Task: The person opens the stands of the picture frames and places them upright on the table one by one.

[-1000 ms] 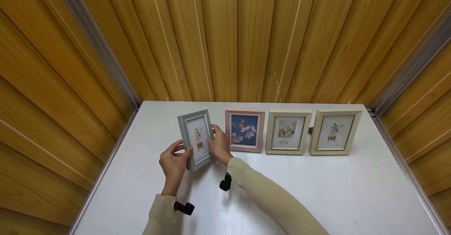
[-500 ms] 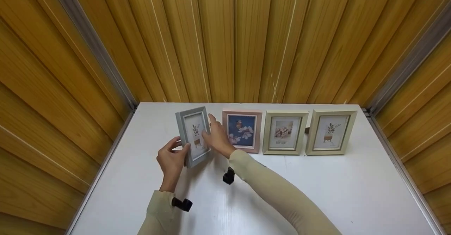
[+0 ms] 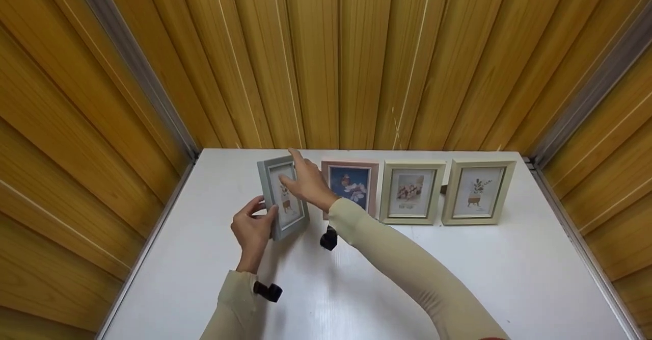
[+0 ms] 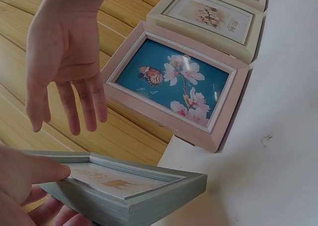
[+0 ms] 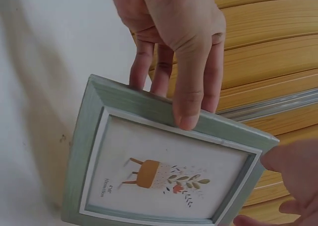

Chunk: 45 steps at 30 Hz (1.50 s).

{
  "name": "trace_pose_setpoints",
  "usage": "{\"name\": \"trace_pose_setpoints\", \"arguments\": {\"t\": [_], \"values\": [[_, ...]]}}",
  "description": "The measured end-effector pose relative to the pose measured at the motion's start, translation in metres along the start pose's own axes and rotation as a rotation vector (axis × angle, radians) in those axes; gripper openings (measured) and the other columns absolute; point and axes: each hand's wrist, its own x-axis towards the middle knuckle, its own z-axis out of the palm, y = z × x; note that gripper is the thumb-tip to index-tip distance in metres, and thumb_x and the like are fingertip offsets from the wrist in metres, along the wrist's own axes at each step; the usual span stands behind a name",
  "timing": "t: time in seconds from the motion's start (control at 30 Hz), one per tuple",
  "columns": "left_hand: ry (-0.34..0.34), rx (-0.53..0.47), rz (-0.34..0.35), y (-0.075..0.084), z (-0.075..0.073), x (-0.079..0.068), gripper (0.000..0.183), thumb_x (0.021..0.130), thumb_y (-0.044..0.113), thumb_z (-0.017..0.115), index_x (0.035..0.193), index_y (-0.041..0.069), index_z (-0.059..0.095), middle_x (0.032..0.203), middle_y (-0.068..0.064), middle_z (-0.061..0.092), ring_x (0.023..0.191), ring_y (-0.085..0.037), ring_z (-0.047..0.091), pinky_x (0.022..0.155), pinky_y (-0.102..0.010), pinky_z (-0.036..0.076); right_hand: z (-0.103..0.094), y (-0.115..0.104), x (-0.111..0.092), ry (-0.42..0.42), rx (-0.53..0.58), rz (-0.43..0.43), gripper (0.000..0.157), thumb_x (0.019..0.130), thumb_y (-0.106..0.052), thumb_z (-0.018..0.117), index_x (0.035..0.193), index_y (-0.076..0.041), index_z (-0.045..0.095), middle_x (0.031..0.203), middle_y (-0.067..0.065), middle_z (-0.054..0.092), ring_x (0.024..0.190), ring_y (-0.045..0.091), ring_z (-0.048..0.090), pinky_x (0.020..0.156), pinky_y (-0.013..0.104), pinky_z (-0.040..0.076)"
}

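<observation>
My left hand (image 3: pixel 254 229) holds a grey-green picture frame (image 3: pixel 275 177) by its left side. In the right wrist view, the left thumb (image 5: pixel 189 94) lies on the front of the frame's border and the fingers go behind. The frame stands turned and tilted; its picture shows a plant in a legged pot. My right hand (image 3: pixel 308 180) hovers by its upper right corner, fingers extended. In the left wrist view, that right hand (image 4: pixel 64 62) shows its palm and stays apart from the frame. Behind the right hand stands a pink picture frame (image 3: pixel 375 187), partly covered.
A cream frame with a flower picture (image 3: pixel 441 197) and a cream frame with a plant picture (image 3: pixel 448 202) stand in a row right of the pink one. All are on a white table (image 3: pixel 397 284), with yellow wood-look panels (image 3: pixel 316 59) behind.
My right hand has let go of the grey-green frame's right side and risen to its upper right corner, fingers extended. The left hand keeps its hold, with the frame only slightly shifted.
</observation>
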Motion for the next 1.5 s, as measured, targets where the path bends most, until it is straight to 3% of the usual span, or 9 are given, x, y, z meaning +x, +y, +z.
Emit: {"name": "trace_pose_setpoints", "arguments": {"t": [0.23, 0.5, 0.73, 1.33, 1.5], "values": [[0.025, 0.002, -0.004, 0.002, 0.008, 0.0, 0.036, 0.08, 0.01, 0.087, 0.115, 0.008, 0.079, 0.098, -0.011, 0.078, 0.073, -0.022, 0.073, 0.059, -0.029, 0.058, 0.0, -0.018, 0.008, -0.055, -0.05, 0.04, 0.077, 0.1, -0.037, 0.068, 0.163, -0.021, 0.027, 0.156, 0.014, 0.046, 0.142, 0.033, 0.046, 0.112, 0.051, 0.042], [0.03, 0.011, 0.033, 0.007, 0.015, -0.002, 0.033, 0.08, 0.009, 0.085, 0.112, 0.008, 0.079, 0.096, -0.01, 0.078, 0.073, -0.023, 0.074, 0.064, -0.035, 0.06, 0.005, -0.024, 0.012, -0.049, -0.077, -0.017, 0.074, 0.1, -0.038, 0.068, 0.161, -0.019, 0.031, 0.15, 0.014, 0.052, 0.136, 0.031, 0.051, 0.108, 0.048, 0.046], [0.014, 0.006, 0.044, 0.012, 0.019, -0.002, 0.033, 0.081, 0.011, 0.085, 0.113, 0.008, 0.079, 0.096, -0.009, 0.078, 0.075, -0.022, 0.075, 0.066, -0.035, 0.06, 0.008, -0.026, 0.012, -0.044, -0.026, -0.03, 0.072, 0.1, -0.033, 0.068, 0.16, -0.018, 0.032, 0.147, 0.014, 0.052, 0.132, 0.029, 0.054, 0.104, 0.046, 0.05], [0.024, -0.008, 0.05, 0.015, 0.026, -0.003, 0.032, 0.08, 0.013, 0.087, 0.111, 0.009, 0.08, 0.095, -0.008, 0.079, 0.071, -0.02, 0.074, 0.063, -0.033, 0.059, 0.014, -0.024, 0.014, 0.027, -0.057, -0.021, 0.058, 0.1, -0.023, 0.068, 0.153, -0.019, 0.044, 0.133, 0.013, 0.059, 0.114, 0.026, 0.062, 0.088, 0.043, 0.056], [0.011, -0.014, 0.058, 0.015, 0.027, -0.004, 0.032, 0.081, 0.014, 0.087, 0.112, 0.01, 0.08, 0.095, -0.006, 0.078, 0.071, -0.019, 0.074, 0.064, -0.037, 0.061, 0.014, -0.021, 0.015, 0.038, -0.05, -0.039, 0.057, 0.1, -0.021, 0.067, 0.153, -0.017, 0.045, 0.131, 0.014, 0.06, 0.113, 0.026, 0.062, 0.09, 0.043, 0.055]]}}
